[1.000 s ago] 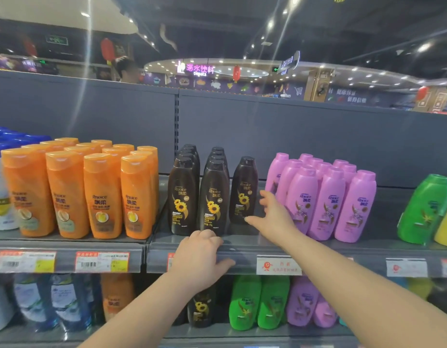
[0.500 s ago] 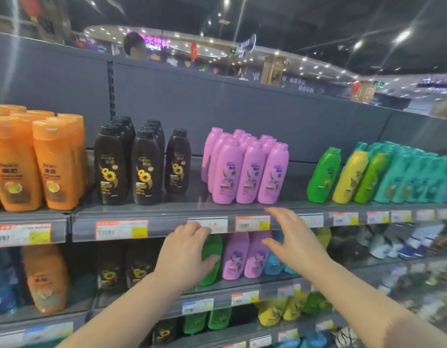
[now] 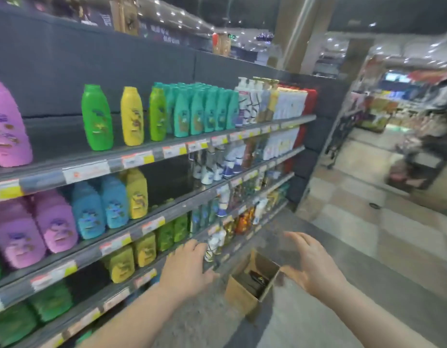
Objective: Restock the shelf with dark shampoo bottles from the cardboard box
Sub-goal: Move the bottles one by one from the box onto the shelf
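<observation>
Hovering above the open cardboard box [image 3: 240,293] at the shelf's [image 3: 85,257] bottom edge: left hand [image 3: 186,268], right hand [image 3: 315,267], both spread wide, empty. Dark shampoo bottles [image 3: 255,278] inside.

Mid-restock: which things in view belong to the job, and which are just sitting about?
For the job:
cardboard box on the floor; dark bottles inside it; left hand and right hand, both open and empty.

Just sitting about:
green bottle; yellow bottle; teal bottles; purple bottle; blue bottles; price tags.
</observation>
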{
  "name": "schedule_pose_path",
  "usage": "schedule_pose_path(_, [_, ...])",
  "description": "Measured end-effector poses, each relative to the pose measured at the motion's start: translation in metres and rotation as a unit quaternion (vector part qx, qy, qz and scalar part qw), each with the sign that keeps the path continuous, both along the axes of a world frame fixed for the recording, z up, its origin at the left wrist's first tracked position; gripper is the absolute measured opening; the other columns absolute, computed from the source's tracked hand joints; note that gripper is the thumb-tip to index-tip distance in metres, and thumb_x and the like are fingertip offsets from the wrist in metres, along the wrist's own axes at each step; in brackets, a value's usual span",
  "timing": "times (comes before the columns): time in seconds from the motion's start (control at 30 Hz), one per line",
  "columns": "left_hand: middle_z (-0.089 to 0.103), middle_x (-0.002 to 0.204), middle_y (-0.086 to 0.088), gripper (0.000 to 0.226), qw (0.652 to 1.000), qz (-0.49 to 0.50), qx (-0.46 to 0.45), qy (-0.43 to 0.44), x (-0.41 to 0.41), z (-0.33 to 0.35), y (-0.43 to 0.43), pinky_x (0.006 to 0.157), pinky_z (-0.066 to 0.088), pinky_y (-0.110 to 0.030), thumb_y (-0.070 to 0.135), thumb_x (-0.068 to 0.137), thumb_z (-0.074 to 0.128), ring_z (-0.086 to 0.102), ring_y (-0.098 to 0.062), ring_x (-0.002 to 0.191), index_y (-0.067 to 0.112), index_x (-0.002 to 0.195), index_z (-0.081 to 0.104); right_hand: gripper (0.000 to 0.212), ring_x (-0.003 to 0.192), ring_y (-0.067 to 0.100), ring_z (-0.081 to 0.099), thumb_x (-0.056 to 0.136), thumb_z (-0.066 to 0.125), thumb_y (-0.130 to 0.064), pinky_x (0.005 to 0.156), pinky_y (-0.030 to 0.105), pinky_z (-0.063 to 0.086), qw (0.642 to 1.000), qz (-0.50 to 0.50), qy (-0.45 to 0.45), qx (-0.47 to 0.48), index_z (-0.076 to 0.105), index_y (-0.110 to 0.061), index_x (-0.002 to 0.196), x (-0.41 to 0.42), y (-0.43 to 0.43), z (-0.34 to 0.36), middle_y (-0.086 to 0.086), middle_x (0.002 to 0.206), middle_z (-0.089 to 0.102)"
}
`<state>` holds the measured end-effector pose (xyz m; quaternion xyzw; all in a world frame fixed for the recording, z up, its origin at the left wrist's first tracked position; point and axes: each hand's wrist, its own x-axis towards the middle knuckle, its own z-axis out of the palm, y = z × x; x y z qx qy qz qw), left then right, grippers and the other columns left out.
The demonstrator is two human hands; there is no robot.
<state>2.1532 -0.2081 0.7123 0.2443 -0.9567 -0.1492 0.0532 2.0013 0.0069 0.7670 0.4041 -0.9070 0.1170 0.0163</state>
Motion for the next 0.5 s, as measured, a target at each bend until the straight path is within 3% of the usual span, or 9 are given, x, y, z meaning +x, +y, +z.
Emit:
schedule_pose_path(0.23, [0.035, 0.143, 0.000, 0.074, 0.997, -0.058, 0.019, -0.042, -0.102, -0.029, 0.074, 0.105, 0.033, -0.039, 0.060, 0.076, 0.055, 0.035, -0.022, 0.131, 0.023, 0.136, 0.033, 0.072, 0.133, 0.016, 0.031, 0.079, 0.063, -0.041, 0.107, 0.025, 0.027, 0.996, -0.081, -0.029, 0.031, 0.029, -0.027, 0.140, -0.066, 0.095, -0.035, -0.005, 0.143, 0.035])
schedule_pose_path(0.5, [0.037, 0.140, 0.002, 0.077, 0.990, -0.066, 0.048, -0.112, -0.213, -0.083, 0.086, 0.107, 0.031, -0.041, 0.063, 0.076, 0.054, 0.035, -0.021, 0.129, 0.024, 0.138, 0.029, 0.073, 0.137, 0.019, 0.024, 0.082, 0.060, -0.046, 0.109, 0.035, 0.029, 0.988, -0.100, -0.069, 0.096, 0.021, -0.029, 0.142, -0.162, 0.093, -0.078, -0.006, 0.146, 0.029])
